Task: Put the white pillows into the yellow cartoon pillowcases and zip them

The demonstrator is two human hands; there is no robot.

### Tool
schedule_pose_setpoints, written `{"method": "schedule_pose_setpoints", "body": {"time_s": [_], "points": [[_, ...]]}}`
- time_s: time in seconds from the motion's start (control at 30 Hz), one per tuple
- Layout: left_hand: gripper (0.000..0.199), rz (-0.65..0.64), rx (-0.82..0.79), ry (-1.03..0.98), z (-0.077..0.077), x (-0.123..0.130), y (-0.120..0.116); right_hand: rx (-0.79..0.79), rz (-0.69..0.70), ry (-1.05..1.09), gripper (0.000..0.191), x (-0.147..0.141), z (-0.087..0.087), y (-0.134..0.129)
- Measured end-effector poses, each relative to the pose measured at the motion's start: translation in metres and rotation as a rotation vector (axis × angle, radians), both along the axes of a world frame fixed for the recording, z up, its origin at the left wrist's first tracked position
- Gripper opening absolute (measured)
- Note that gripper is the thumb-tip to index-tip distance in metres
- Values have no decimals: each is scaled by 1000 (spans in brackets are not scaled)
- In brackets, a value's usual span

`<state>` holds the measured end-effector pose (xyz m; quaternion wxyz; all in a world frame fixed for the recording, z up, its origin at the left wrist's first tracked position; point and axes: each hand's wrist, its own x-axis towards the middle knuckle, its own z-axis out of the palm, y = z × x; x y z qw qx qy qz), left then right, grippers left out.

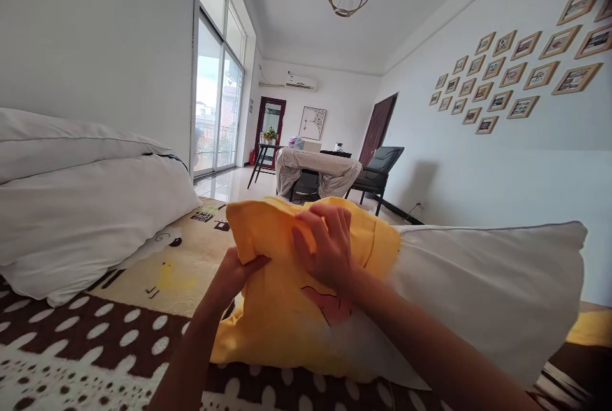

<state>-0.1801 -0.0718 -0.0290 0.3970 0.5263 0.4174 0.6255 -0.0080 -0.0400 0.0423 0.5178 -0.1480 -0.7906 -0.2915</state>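
Two bare hands work at a yellow cover [282,315] lying on the brown-and-cream blanket [186,252]. The left hand [240,273] pinches a fold at the cover's left end, thumb on the near side, its other fingers mostly hidden. The right hand [327,245] has bent fingers grasping the cloth near the upper edge. A white pillow [488,290] runs out of the cover's right end, toward the blanket's right side. More white pillows [90,207] lie stacked at the blanket's left edge, well apart from the cover.
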Motion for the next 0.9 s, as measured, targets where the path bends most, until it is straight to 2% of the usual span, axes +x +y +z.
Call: {"method": "schedule_pose_setpoints", "body": {"time_s": [0.1,0.17,0.23,0.33,0.43,0.53,0.7,0.8,0.9], "points": [[33,160,39,6,-2,5,6,70,202,-335,10,7,-23,-25],[33,237,33,4,-4,8,9,27,204,-527,15,6,-37,-30],[35,248,22,-25,-5,7,10,-69,126,-561,19,3,-45,-23],[38,121,39,-79,-4,0,10,-208,37,-435,20,-3,-50,-3],[34,-14,45,-85,-5,-8,9,-273,-13,-379,19,-5,-52,8],[23,-98,63,-71,-11,-16,11,-321,-124,-377,17,-9,-53,2],[9,-186,150,-273,-29,-27,20,-426,-295,-349,34,-22,-53,-13],[9,-207,152,-191,-38,-27,27,-438,-324,-371,23,-29,-54,-13],[18,-236,151,-120,-42,-22,31,-468,-331,-408,17,-32,-54,-10]]}}
